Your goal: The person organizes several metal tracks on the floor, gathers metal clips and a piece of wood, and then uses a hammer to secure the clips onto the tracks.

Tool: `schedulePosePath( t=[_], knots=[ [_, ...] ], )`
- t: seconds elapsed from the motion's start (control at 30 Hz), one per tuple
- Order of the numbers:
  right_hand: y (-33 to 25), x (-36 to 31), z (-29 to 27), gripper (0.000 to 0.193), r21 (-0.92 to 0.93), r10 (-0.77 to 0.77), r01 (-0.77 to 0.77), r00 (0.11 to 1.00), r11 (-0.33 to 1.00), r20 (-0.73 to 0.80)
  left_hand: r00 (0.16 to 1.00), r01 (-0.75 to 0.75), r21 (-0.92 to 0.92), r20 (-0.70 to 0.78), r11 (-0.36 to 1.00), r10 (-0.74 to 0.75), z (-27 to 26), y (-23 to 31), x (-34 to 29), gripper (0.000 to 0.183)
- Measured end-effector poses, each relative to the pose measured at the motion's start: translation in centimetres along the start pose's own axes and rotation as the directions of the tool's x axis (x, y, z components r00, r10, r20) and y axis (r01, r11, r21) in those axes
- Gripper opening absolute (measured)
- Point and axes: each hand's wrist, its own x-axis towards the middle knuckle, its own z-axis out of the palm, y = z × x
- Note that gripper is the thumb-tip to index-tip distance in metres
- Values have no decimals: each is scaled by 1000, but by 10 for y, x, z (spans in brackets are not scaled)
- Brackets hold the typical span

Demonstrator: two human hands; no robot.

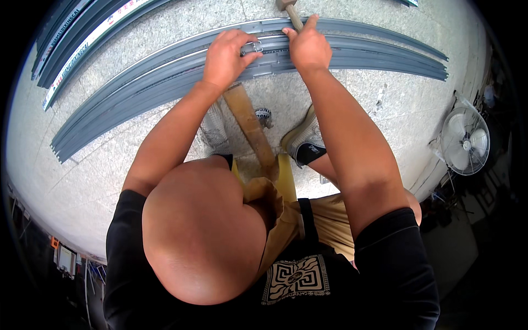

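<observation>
Several long grey channel profiles [126, 107] lie side by side on the floor, crossing in front of me. My left hand [224, 59] is over their middle, thumb and index finger curved around a small bent metal clip [256, 47] at the profiles. Just right of it, my right hand [311, 49] is closed on the wooden handle of a hammer [295, 17], whose head points away from me. Its thumb reaches toward the clip, apart from it. The palm side of both hands is hidden.
More grey profiles [82, 52] with white printed strips lie at the far left. A wooden board [247, 121] runs between my feet from a yellow seat. Near my right shoe [300, 132] is a small roll [263, 115]. A standing fan [466, 142] is at the right.
</observation>
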Motion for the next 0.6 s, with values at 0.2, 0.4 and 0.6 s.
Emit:
schedulePosePath(
  t=[0.2, 0.4, 0.6],
  knots=[
    [1, 1, 2, 94, -20, -5, 5, 1000, 1000, -12, 999, -5, -19, 39, 1000, 6, -1, -5, 0, 36],
    [-5, -6, -11, 93, 19, 31, -32, 998, 999, 55, 998, 47, 21, 29, 999, -47, 0, -4, -2, 39],
    [-4, -4, -10, 94, 12, 38, -38, 998, 999, 51, 996, 84, -15, 44, 996, -83, -2, -5, 0, 40]
  ],
)
